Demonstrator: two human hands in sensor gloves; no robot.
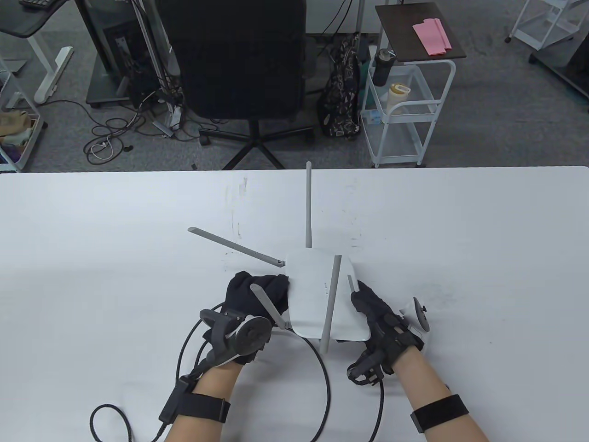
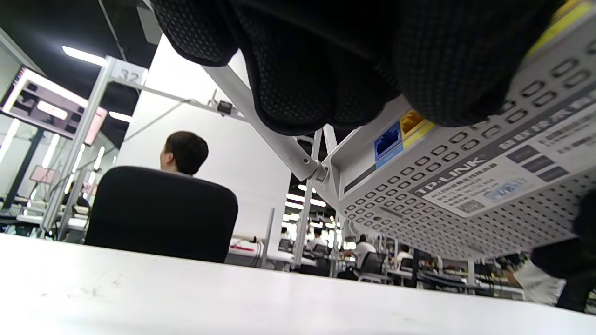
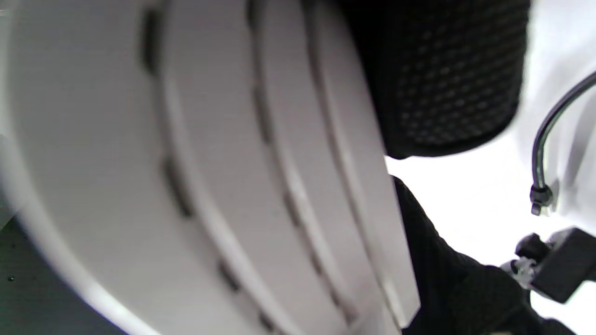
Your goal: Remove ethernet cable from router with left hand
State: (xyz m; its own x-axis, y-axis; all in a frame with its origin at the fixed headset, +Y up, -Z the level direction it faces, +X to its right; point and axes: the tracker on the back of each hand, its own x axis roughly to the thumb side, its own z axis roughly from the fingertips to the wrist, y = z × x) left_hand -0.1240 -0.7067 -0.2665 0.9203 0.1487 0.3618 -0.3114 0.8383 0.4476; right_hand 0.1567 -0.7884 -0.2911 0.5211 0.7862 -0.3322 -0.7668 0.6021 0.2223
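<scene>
The white router (image 1: pixel 317 294) with several grey antennas is held between both hands, lifted off the white table (image 1: pixel 92 258). My left hand (image 1: pixel 260 287) is curled over its left edge. In the left wrist view my fingers (image 2: pixel 316 70) cover the port row next to a blue port (image 2: pixel 387 139) on the router (image 2: pixel 465 186); the plug is hidden under them. The black ethernet cable (image 1: pixel 327 382) loops from under that hand toward the near table edge. My right hand (image 1: pixel 372 308) grips the router's right edge, seen blurred and close in the right wrist view (image 3: pixel 186 163).
One antenna (image 1: pixel 308 207) points toward the far edge and another (image 1: pixel 230 244) sticks out to the left. Black glove cables (image 1: pixel 110 414) lie by my left forearm. A black office chair (image 1: pixel 239 60) and a white cart (image 1: pixel 405 110) stand beyond the table.
</scene>
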